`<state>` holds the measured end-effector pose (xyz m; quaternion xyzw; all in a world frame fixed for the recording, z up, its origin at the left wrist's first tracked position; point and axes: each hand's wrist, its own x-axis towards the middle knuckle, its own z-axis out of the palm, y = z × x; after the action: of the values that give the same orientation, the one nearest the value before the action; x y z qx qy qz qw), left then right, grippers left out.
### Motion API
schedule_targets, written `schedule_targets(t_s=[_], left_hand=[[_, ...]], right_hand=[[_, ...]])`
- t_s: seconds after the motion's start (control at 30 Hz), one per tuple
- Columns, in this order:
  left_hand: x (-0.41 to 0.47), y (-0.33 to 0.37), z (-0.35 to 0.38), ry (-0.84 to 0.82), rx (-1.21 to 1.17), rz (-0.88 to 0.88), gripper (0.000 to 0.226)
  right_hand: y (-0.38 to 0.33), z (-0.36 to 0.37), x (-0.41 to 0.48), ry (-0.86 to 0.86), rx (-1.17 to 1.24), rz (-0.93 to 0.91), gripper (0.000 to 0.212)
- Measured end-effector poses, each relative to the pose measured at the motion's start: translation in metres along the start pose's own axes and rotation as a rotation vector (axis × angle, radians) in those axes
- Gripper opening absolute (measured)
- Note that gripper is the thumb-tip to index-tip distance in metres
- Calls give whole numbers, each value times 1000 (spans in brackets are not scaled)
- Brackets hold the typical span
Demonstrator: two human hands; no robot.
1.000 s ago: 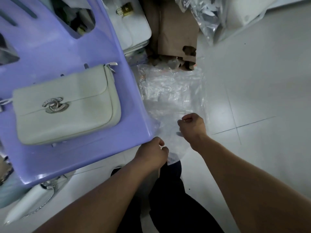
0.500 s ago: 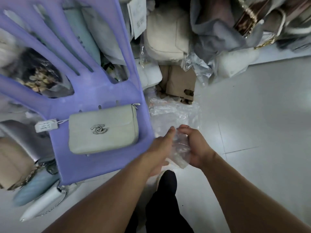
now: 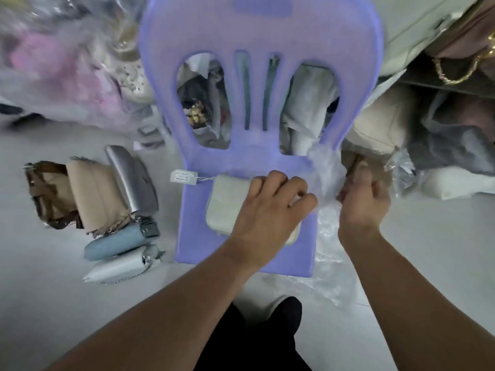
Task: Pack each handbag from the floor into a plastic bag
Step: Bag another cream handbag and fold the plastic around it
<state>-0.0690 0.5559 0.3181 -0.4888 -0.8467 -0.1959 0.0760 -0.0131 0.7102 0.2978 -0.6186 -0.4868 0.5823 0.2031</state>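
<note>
Both hands have come up from the floor (image 3: pixel 428 263) at the chair's front edge to seat level, bringing the plastic bag (image 3: pixel 325 170) with them. It now hangs crumpled just beside the handbag (image 3: pixel 225 204), so loading looks about to begin. The right hand (image 3: pixel 364 199) grips the film, fingers closed on a bunched fold. The left hand (image 3: pixel 270 207) hovers over the handbag's right end with fingers curled. Blur hides whether they pinch the film's edge or the handbag. The handbag lies flat on the seat of the chair (image 3: pixel 254 30). It is pale cream, soft and rectangular, with a white tag (image 3: pixel 182 177) strung from its left end. The plastic bag's mouth is not yet visibly open.
</note>
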Motion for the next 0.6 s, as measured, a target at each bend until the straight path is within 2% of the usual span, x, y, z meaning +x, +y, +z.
schedule_targets(t_s=[0.03,0.1,0.17,0.2,0.23,0.3,0.37,0.4,0.47,0.53,0.57,0.6], left_hand=[[-12,-9,-5,-3,29,37,37],[-37,-29,-13,-17,54,80,34],[-59,-50,-23,-62,98,53,31],[-69,-60,-28,-87,126,19,31],[-79,-69,-32,-119,143,-26,33],[-99,-84,-43,-154,129,-165,30],[-118,-99,-54,-107,124,-379,22],[-126,-105,-59,-72,140,-523,27],[-137,-115,-65,-48,150,-900,40],[-143,-123,-65,-97,93,-1316,48],[-145,-124,-64,-133,98,-1433,52],[-147,-123,-61,-175,126,-1441,54]], right_hand=[[-1,10,-5,-119,74,21,40],[0,30,-12,-384,64,137,55],[5,48,-19,-525,-59,220,75],[9,57,-23,-556,-133,240,76],[13,65,-28,-595,-193,253,70],[18,79,-40,-667,-248,270,44],[22,90,-53,-668,-270,289,27],[25,95,-58,-661,-275,294,23],[30,102,-69,-656,-293,308,20],[38,106,-78,-669,-340,324,25],[42,107,-82,-682,-371,328,26],[46,107,-87,-692,-400,333,25]])
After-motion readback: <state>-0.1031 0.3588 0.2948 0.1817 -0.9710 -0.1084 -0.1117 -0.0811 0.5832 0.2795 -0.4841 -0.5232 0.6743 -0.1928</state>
